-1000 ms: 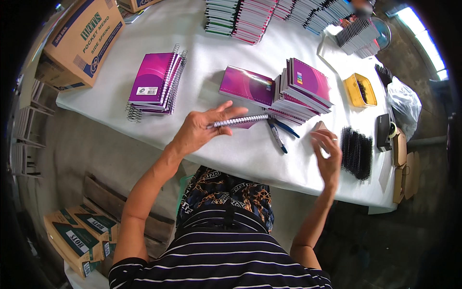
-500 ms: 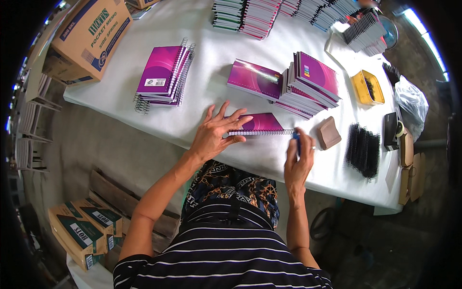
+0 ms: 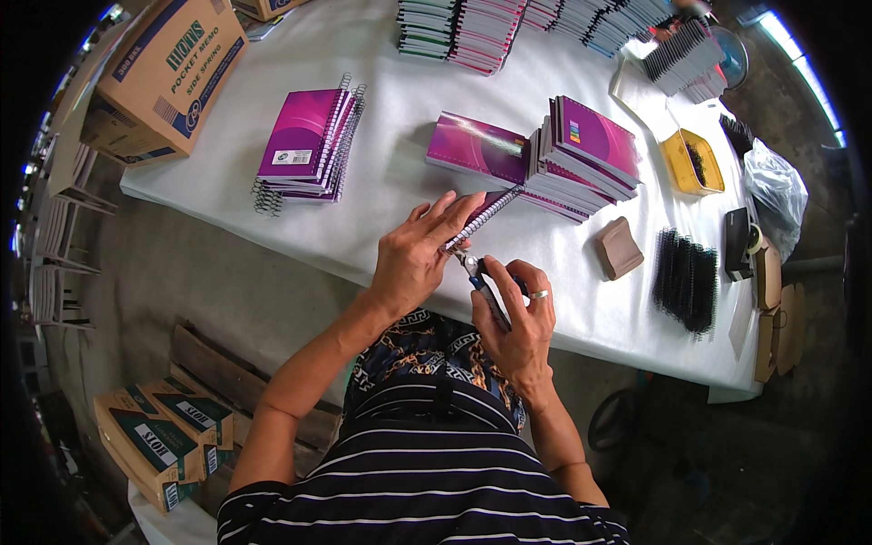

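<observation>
Converging just above the near edge of the white-covered table, both bare forearms come in from the lower edge, elbows bent. Left hand: back turned up, fingers stretched forward and pressed together over a small spiral-bound notebook with a glossy purple cover, which it grips firmly; thumb largely hidden. Right hand: ring on one finger, fingers and thumb wrapped round the blue handles of metal-headed pliers, nose pointing up and to the left. Whether the jaws are clamped on wire cannot be told; too small.

Notebook: held tilted, its wire coil running diagonally along the edge facing the right hand, white page edges showing behind the loops.

Position: notebook lies beneath the left fingers and extends beyond them to the upper right, far end just beside the leaning stack of purple-covered books. Plier head sits at the coil's near end, close by the left fingertips.
</observation>
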`<state>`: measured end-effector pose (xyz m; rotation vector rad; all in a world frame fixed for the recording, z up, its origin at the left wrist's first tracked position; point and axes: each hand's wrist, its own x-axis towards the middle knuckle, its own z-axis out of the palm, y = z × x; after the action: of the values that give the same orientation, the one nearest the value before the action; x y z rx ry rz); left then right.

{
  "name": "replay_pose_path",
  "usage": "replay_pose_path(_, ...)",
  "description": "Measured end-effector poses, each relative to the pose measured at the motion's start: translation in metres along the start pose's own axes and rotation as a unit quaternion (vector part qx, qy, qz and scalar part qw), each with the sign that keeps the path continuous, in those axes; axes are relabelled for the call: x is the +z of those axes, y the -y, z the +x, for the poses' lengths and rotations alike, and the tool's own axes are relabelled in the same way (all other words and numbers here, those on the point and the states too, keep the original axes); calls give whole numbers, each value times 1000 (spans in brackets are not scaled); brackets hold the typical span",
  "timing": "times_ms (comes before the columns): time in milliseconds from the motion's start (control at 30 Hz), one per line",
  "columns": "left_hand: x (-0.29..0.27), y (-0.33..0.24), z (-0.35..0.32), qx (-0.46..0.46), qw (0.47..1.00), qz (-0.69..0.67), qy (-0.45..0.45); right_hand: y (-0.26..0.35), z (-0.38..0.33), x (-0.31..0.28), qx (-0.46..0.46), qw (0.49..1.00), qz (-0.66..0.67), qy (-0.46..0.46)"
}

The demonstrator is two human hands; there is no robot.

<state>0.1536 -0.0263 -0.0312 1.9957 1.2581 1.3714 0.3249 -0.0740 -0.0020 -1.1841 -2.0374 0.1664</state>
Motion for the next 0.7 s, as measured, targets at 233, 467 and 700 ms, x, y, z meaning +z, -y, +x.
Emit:
replay_pose_path(233,-2,-8,0,19,997,77,-20,4,9,-12,235,920,283,137)
replay_pose_path(467,-38,-21,7,124,959,244,-73,-20,34,-30,89,924,299,220)
replay_pose_path(700,-146,15,61,136,932,309,-130,-79,30,-11,100,983,-58,141)
